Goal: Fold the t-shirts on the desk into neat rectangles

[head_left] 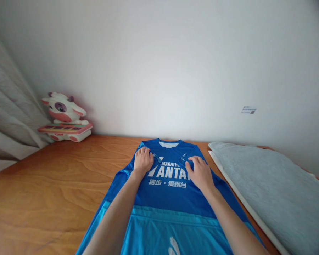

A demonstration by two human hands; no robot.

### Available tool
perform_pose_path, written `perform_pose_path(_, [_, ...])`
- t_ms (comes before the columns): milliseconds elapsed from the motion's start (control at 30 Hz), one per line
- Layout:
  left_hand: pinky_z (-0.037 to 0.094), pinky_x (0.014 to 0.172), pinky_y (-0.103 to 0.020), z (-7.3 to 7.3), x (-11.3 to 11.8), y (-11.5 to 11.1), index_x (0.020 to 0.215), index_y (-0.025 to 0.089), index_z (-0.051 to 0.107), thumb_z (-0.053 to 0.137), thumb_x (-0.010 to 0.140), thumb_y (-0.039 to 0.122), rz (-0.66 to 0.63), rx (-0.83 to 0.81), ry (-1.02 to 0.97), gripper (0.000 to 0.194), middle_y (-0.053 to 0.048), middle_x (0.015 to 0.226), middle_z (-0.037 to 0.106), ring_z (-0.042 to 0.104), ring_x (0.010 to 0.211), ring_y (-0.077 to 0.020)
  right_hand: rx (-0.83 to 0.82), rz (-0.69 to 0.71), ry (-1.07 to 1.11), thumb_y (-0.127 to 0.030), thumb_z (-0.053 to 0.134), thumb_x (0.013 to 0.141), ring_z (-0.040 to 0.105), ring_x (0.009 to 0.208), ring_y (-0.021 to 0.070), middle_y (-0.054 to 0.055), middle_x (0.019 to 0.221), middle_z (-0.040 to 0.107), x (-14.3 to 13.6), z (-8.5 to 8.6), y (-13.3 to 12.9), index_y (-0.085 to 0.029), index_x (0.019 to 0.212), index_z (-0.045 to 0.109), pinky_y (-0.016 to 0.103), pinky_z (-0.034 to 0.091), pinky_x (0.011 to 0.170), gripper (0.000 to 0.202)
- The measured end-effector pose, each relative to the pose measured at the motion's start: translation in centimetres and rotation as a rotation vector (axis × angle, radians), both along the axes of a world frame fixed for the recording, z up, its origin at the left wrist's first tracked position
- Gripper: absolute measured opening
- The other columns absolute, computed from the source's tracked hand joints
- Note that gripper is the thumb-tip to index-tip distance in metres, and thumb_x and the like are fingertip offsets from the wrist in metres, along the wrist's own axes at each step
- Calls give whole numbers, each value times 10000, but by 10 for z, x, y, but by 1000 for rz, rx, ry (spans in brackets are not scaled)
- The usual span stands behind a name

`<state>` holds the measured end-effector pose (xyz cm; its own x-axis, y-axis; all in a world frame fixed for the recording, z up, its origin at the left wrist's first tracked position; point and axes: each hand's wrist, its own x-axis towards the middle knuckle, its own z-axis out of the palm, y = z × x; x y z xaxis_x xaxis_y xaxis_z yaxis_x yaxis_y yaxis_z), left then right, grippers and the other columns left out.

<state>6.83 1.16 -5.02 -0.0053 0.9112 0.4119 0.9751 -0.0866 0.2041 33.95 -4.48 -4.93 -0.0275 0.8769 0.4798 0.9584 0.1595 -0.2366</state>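
Note:
A blue sports T-shirt (172, 198) lies front up, its white lettering across the chest and its collar toward the wall. Its lower part is lighter blue. My left hand (143, 161) rests on the shoulder at the left, fingers bent over the cloth, beside a patterned sleeve edge (156, 158) folded in onto the chest. On the other side, my right hand (200, 171) touches the shirt near a small white logo (183, 156), its thumb apart from the fingers. Both hands look open, and part of the lettering is hidden behind the right one.
A wooden surface (55, 184) carries the shirt and meets a white wall (170, 71). At the back left stands a cow-shaped toy keyboard (66, 118) beside a curtain (13, 106). Folded grey fabric (271, 184) lies along the right. A small label (248, 109) is on the wall.

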Motion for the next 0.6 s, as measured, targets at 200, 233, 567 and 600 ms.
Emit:
perform_pose_path(200, [424, 941, -426, 13, 1, -10, 1039, 193, 634, 352, 1029, 313, -82, 45, 55, 307, -134, 1075, 687, 618, 1062, -304, 54, 61, 106, -333, 476, 968, 611, 1040, 278, 117, 1125, 662, -6, -15, -44, -185, 1083, 642, 386, 443, 856, 250])
perform_pose_path(233, [412, 940, -420, 15, 1, -11, 1030, 198, 630, 334, 1038, 318, -117, 43, 72, 320, -125, 1043, 696, 629, 1044, -292, 44, 66, 98, -314, 482, 963, 607, 1028, 276, 113, 1102, 661, -7, -14, -45, -187, 1066, 645, 385, 438, 852, 231])
perform_pose_path(567, [411, 911, -475, 43, 11, -40, 982, 149, 672, 411, 1012, 314, -419, -83, 257, 310, -130, 869, 726, 679, 823, -285, 10, 79, 35, -276, 569, 937, 595, 951, 247, 74, 1000, 646, -9, -9, -44, -203, 989, 645, 344, 388, 801, 118])
perform_pose_path(600, [427, 898, -462, 49, 7, -49, 1041, 149, 668, 414, 1012, 309, -430, -85, 264, 301, -135, 945, 729, 683, 879, -291, 16, 85, 34, -278, 568, 939, 595, 953, 246, 74, 998, 646, -9, -10, -45, -202, 992, 642, 340, 387, 797, 119])
